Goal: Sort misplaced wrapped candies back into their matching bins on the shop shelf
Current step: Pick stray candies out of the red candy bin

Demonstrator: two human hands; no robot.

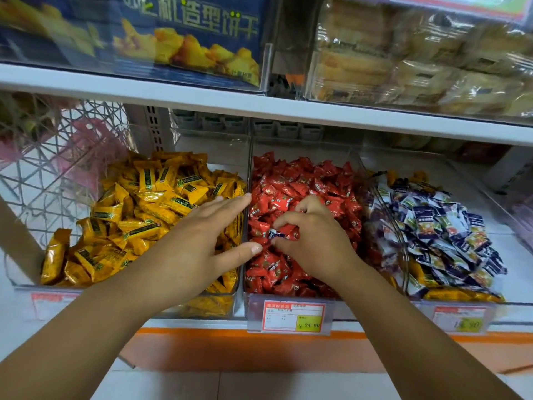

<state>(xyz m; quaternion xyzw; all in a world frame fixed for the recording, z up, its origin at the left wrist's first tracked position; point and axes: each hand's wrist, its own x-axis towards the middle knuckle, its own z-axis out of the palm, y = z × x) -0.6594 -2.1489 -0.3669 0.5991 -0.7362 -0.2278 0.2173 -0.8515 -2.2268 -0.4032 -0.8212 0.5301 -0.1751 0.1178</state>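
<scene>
Three clear bins stand side by side on the shelf. The left bin holds yellow wrapped candies, the middle bin red candies, the right bin blue-and-white candies over some yellow ones. My right hand is in the red bin, thumb and forefinger pinching a small blue-and-white candy. My left hand stretches flat over the divider between the yellow and red bins, fingers straight, holding nothing.
Price tags hang on the bin fronts. An upper shelf board hangs low over the bins, carrying boxed biscuits and wrapped pastries. A clear lattice basket stands at the left. An orange strip runs below the shelf.
</scene>
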